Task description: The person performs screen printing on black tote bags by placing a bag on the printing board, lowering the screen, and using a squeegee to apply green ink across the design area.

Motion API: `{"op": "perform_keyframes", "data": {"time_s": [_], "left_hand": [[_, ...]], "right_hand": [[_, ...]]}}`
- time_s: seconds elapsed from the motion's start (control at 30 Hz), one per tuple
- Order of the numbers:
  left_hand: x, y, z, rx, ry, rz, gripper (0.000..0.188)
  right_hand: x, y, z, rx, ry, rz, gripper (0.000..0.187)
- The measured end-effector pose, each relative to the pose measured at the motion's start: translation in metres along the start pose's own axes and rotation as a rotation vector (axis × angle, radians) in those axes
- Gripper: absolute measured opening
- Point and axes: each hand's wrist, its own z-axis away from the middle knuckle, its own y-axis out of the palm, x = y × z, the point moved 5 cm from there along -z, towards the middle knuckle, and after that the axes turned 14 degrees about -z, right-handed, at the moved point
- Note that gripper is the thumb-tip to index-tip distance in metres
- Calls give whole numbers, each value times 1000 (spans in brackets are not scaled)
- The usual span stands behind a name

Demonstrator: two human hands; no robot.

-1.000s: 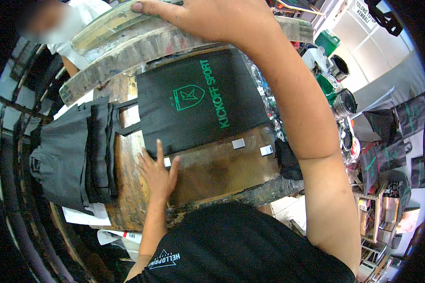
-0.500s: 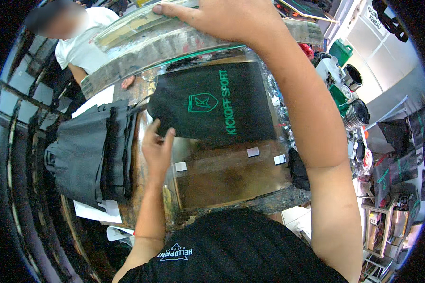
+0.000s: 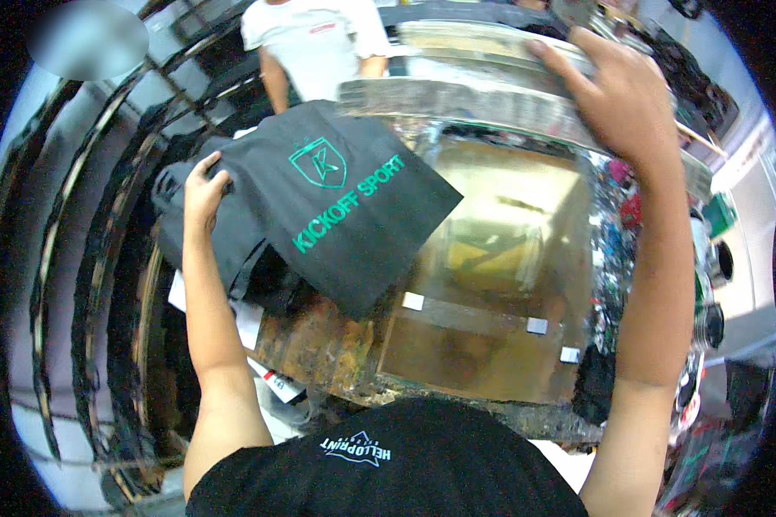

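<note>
A black fabric bag point(image 3: 362, 220) with a green shield emblem and green lettering hangs from my left hand point(image 3: 203, 194), which pinches it near its upper left end. The bag stretches over the left side of the work table, its right corner overlapping the printing board. Other dark bags point(image 3: 177, 228) lie under and beside it, mostly covered. At the upper right my right hand point(image 3: 625, 103) is on the raised screen printing frame point(image 3: 466, 99), fingers over its edge. Below the frame lies the brown printing board point(image 3: 483, 353), bare apart from small white tabs point(image 3: 537, 326).
A person in a white shirt point(image 3: 319, 52) stands beyond the table. Ink-stained clutter point(image 3: 608, 250) runs along the board's right edge, with cans point(image 3: 709, 326) and a green container point(image 3: 718, 214) farther right. Dark racks point(image 3: 95, 258) fill the left side.
My left hand has lifted the printed bag off the board and carried it left over the other bags. My right hand stays on the raised frame. The view has turned left.
</note>
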Motion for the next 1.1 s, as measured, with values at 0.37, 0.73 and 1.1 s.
{"op": "perform_keyframes", "data": {"time_s": [0.37, 0.73, 1.1], "left_hand": [[149, -8, 39, -409, 125, -769, 70], [67, 29, 122, 202, 421, -1141, 31], [-53, 90, 98, 174, 601, -859, 17]], "right_hand": [[9, 0, -6, 142, 255, -113, 65], [7, 0, -6, 243, 327, -60, 66], [14, -7, 5, 198, 270, -72, 71]]}}
